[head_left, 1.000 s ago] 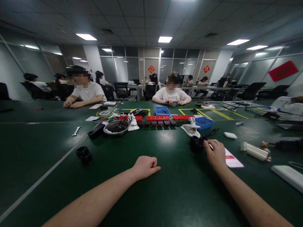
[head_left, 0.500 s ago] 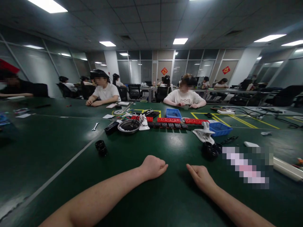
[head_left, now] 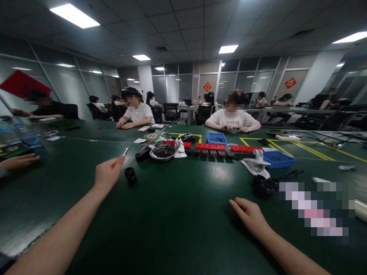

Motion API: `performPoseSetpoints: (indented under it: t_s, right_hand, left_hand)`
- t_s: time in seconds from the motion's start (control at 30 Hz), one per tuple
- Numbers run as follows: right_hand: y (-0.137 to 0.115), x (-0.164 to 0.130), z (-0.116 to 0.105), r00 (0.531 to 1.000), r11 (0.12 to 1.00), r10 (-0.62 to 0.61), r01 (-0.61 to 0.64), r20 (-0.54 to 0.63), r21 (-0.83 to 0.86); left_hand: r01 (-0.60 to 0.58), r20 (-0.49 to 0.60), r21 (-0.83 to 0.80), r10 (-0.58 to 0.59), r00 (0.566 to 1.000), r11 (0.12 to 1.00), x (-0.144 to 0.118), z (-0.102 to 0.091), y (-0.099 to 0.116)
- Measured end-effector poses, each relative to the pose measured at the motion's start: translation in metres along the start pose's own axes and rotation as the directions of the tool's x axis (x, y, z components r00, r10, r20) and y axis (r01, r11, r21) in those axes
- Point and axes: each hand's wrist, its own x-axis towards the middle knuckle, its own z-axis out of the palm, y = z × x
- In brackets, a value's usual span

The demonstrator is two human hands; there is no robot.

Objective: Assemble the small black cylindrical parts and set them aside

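My left hand reaches out to the left, thumb and fingers closed on the near end of a small silver wrench. The wrench's far end shows beyond the fingertips. Just right of this hand stand black ring-shaped pieces. My right hand rests on the green table, its fingers curled in and nothing visible in them. Black cylindrical pieces lie beyond it, near a white clip-like stand.
Red and black power strips run across the middle. Around them are a round silver-rimmed dish, a white stand and blue trays. Co-workers sit opposite; another person's hand is at far left.
My left hand has moved from the middle to the left and taken hold of the wrench that lay on the table. My right hand has stayed nearly where it was. The view has shifted left.
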Motion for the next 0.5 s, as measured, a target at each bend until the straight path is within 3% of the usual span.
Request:
performPoseSetpoints:
  t_s: [0.07,0.17,0.27,0.37,0.43,0.5]
  right_hand:
    - [0.000,0.000,0.000,1.000,1.000,-0.003,0.003,0.008,0.012]
    - [0.001,0.000,0.000,1.000,1.000,0.005,-0.005,0.008,0.026]
    - [0.002,0.000,0.000,1.000,0.999,0.028,-0.028,-0.001,0.044]
    - [0.003,0.000,0.000,0.999,0.997,0.043,-0.043,0.007,0.067]
    - [0.003,0.001,0.000,0.999,0.996,0.045,-0.046,0.011,0.078]
    - [0.003,0.001,-0.001,0.999,0.995,0.042,-0.043,0.013,0.087]
  left_hand:
    - [0.031,0.025,0.026,-0.032,0.999,0.999,-0.003,0.007,-0.027]
    - [0.118,0.172,0.078,-0.130,0.977,0.990,0.000,0.020,-0.048]
    - [0.232,0.380,0.066,-0.239,0.894,0.971,0.016,0.030,-0.052]
    - [0.219,0.594,0.040,-0.199,0.780,0.975,0.033,0.039,-0.051]
    - [0.171,0.668,0.074,-0.176,0.723,0.982,0.042,0.043,-0.051]
    - [0.146,0.683,0.102,-0.176,0.709,0.984,0.047,0.048,-0.051]
